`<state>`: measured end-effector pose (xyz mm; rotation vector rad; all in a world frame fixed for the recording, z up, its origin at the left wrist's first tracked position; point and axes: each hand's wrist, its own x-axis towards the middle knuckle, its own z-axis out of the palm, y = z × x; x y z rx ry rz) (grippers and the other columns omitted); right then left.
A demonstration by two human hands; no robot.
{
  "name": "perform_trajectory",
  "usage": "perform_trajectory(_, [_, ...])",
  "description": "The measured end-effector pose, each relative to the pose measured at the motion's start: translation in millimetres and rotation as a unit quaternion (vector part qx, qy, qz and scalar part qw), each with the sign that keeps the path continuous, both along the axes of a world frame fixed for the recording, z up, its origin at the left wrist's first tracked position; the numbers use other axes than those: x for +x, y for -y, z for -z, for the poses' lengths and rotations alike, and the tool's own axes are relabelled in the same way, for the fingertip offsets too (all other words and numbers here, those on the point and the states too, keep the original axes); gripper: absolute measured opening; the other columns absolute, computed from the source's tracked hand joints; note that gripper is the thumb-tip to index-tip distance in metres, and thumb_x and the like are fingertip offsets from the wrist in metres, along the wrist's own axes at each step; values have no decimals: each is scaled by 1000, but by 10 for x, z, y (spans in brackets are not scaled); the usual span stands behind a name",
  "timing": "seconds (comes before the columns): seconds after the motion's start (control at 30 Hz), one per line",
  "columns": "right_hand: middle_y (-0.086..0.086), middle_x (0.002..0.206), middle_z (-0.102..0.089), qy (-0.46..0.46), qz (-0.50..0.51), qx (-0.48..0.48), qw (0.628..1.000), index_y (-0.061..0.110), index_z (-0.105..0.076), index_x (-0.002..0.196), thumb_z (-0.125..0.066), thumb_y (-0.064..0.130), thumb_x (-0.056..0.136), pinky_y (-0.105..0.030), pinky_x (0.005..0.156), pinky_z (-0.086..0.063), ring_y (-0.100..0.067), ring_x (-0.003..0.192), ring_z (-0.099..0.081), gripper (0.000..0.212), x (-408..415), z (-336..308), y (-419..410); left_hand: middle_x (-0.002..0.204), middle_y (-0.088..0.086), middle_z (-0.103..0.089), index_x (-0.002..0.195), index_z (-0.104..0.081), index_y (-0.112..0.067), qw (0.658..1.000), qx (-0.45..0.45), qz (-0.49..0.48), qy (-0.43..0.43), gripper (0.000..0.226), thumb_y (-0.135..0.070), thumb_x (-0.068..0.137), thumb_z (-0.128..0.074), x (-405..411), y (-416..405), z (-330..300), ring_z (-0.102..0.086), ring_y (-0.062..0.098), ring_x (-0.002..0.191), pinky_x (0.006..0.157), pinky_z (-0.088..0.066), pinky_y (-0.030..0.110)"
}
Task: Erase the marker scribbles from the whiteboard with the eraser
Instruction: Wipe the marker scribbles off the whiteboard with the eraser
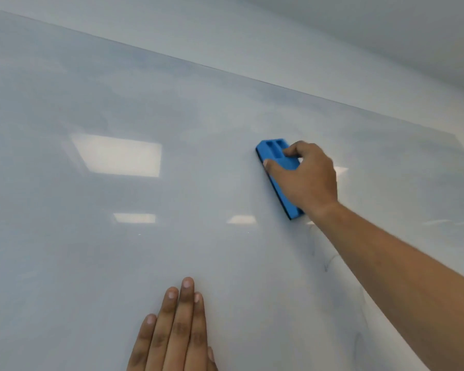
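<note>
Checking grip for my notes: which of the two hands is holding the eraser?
The right hand, gripping the blue eraser against the whiteboard. The left hand lies flat and empty below.

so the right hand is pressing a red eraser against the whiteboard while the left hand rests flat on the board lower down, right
Not quite: the eraser is blue, not red. The head view shows the right hand gripping a blue rectangular block eraser with a dark pad against the glossy whiteboard, while the left hand rests flat on the board lower down, fingers extended.
</note>
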<state>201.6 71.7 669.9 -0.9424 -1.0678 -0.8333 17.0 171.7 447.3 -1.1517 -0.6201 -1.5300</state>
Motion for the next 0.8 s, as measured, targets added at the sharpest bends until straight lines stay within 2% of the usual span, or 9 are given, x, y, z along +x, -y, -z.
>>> perform_trajectory(0.07, [2, 116, -60, -33, 20, 10, 999, 28, -62, 99, -74, 47, 77, -30, 84, -47, -23, 104, -61, 31, -105, -76, -27, 131, 14, -61, 124, -56, -3, 1000, 15, -3, 1, 52, -25, 90, -23, 10, -14, 5, -29, 24, 148, 123, -15, 34])
perform_trajectory(0.13, [0, 115, -63, 13, 14, 11, 1000, 28, -66, 103, -77, 44, 75, -30, 86, -46, -23, 105, -61, 34, -435, 50, -44, 129, 14, -64, 123, -57, -2, 1000, 25, -5, -3, 53, -20, 79, -34, 24, -14, 19, -38, 26, 141, 121, -18, 35])
perform_trajectory(0.2, [0, 111, -66, 156, -4, 1, 988, 26, -69, 104, -80, 43, 74, -31, 86, -47, -22, 100, -61, 37, -839, 359, -65, 129, 14, -64, 122, -59, -2, 1000, 19, -5, -16, 58, -18, 71, -39, 23, -13, 38, -49, 28, 133, 115, -25, 36])
perform_trajectory(0.3, [6, 116, -66, 353, 28, -32, 935, 27, -67, 114, -76, 46, 79, -30, 83, -47, -17, 97, -57, 41, -1040, 614, -17, 130, 15, -63, 123, -60, -2, 999, 21, -10, -23, 59, -18, 71, -38, -28, -11, 34, -51, 27, 128, 111, -28, 37])
perform_trajectory(0.37, [7, 121, -65, 349, 61, -39, 934, 28, -65, 118, -74, 47, 82, -33, 86, -48, -19, 101, -57, 41, -755, 370, 44, 131, 16, -63, 125, -59, -1, 1000, 18, -8, -19, 59, -18, 72, -37, -59, 1, 38, -49, 29, 132, 114, -27, 37])
perform_trajectory(0.5, [0, 122, -67, 111, 100, -59, 987, 29, -65, 115, -76, 46, 81, -31, 87, -45, -27, 109, -61, 40, 375, -208, 180, 137, 16, -58, 130, -56, 0, 999, -20, 10, -23, 58, -21, 79, -37, -87, 46, 51, -37, 27, 139, 121, -19, 35])
perform_trajectory(0.57, [-1, 118, -67, 58, 105, -68, 990, 29, -64, 111, -78, 46, 79, -28, 81, -42, -26, 105, -61, 38, 690, -10, 195, 139, 18, -57, 132, -55, 1, 999, -38, 20, -29, 57, -20, 82, -36, -88, 72, 67, -36, 28, 140, 122, -18, 35])
perform_trajectory(0.67, [5, 114, -67, 136, 62, -74, 986, 25, -66, 106, -82, 39, 76, -29, 87, -44, -20, 99, -61, 37, 605, 901, 211, 144, 19, -53, 134, -54, 3, 997, -67, 23, -33, 56, -17, 86, -35, -93, 151, 82, -40, 31, 139, 120, -20, 38])
perform_trajectory(0.8, [13, 130, -61, 346, 25, -168, 923, 28, -66, 113, -75, 44, 83, -22, 91, -44, -9, 100, -56, 35, 486, 1918, 328, 153, 17, -45, 142, -51, 4, 993, -107, 29, -38, 56, -16, 92, -35, -104, 272, 129, -38, 29, 142, 119, -23, 41])
